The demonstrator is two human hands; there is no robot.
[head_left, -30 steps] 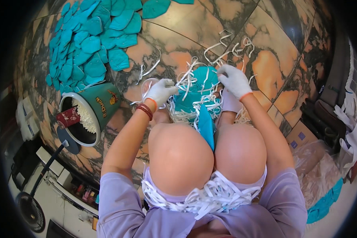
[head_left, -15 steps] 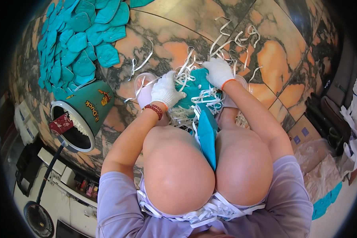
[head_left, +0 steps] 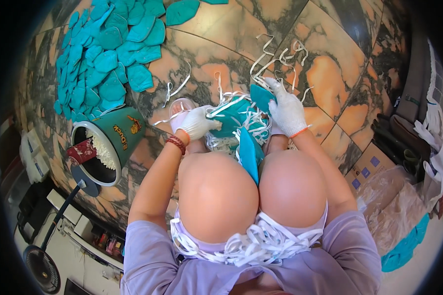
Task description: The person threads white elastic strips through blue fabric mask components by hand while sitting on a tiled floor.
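Note:
Both my hands wear white knit gloves. My right hand (head_left: 286,109) grips a small teal fabric piece (head_left: 261,98) between thumb and fingers, over the far side of the heap at my feet. My left hand (head_left: 196,123) is closed at the left edge of a larger teal fabric piece (head_left: 227,121); its fingertips are partly hidden. White straps (head_left: 255,121) lie tangled over and around these pieces. Another teal fabric piece (head_left: 249,155), folded, stands upright between my knees. A bunch of white straps (head_left: 266,243) rests across my lap.
A large pile of teal fabric pieces (head_left: 106,61) spreads at the far left. Nearer stands a green bucket (head_left: 128,129) with white material inside. Loose white straps (head_left: 264,61) lie on the marble floor. At the right are a cardboard box (head_left: 364,169) and clear plastic (head_left: 394,194).
My right hand has drawn back slightly rightward and now lifts a small teal piece from the heap. My left hand has moved a little left and nearer. The head view has shifted.

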